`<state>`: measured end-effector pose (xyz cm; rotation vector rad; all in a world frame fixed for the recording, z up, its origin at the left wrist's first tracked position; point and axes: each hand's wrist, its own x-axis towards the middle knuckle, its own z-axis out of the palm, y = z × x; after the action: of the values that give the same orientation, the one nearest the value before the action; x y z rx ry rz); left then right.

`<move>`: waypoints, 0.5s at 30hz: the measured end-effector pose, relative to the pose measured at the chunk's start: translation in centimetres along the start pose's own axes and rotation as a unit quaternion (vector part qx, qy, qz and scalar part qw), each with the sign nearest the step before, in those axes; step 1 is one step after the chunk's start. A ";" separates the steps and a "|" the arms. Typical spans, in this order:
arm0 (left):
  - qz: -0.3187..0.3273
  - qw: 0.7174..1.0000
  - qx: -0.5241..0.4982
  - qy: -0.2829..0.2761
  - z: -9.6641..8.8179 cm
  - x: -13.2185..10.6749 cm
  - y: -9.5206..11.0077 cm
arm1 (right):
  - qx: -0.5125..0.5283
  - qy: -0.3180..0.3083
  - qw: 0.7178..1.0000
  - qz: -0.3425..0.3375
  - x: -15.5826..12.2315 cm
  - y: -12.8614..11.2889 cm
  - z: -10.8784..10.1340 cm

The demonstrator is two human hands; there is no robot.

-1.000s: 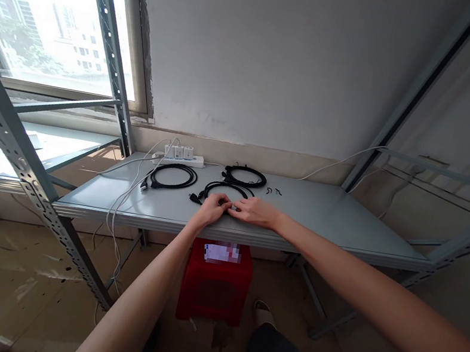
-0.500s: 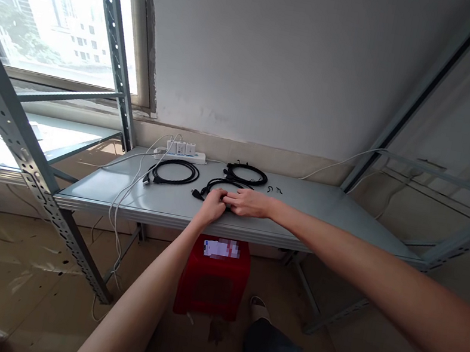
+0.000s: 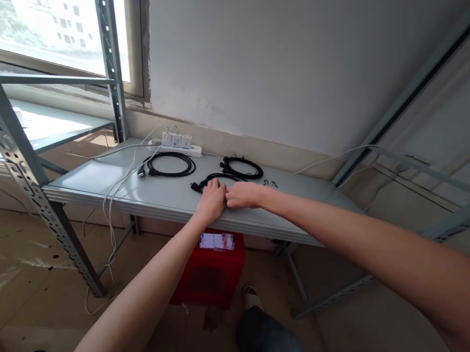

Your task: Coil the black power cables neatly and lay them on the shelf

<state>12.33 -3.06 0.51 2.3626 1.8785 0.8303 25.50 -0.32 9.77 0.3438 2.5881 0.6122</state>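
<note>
My left hand (image 3: 213, 199) is closed on the near side of a coiled black cable (image 3: 221, 177), resting at the shelf's front. Against it, my right hand (image 3: 243, 195) is closed with its fingertips meeting the left fingers; what they pinch is hidden. A black plug end (image 3: 195, 186) of this cable sticks out to the left of my hands. Behind them lies a second coiled black cable (image 3: 249, 169), and to the left a third coiled black cable (image 3: 173, 165) with its plug ends toward the front. Small black twisted strips (image 3: 270, 183) lie to the right.
A white power strip (image 3: 176, 148) with several chargers stands at the back left, its white cords (image 3: 117, 185) hanging over the front edge. Metal uprights (image 3: 104, 13) frame the grey shelf (image 3: 299, 224). Beneath is a red stool (image 3: 208, 274) bearing a phone-like card (image 3: 212, 241).
My right hand has curled tighter and turned beside the left, which stays on the cable. The whole view has shifted slightly; the other coils lie as before.
</note>
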 end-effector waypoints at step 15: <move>0.110 0.990 -0.005 -0.093 0.4 -0.2 0.3 | 0.058 -0.091 0.993 0.043 -0.2 -0.8 -0.5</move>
<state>12.77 -3.17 0.16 2.5728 1.5640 0.6023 25.37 -1.28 9.85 0.5268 2.4480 0.4389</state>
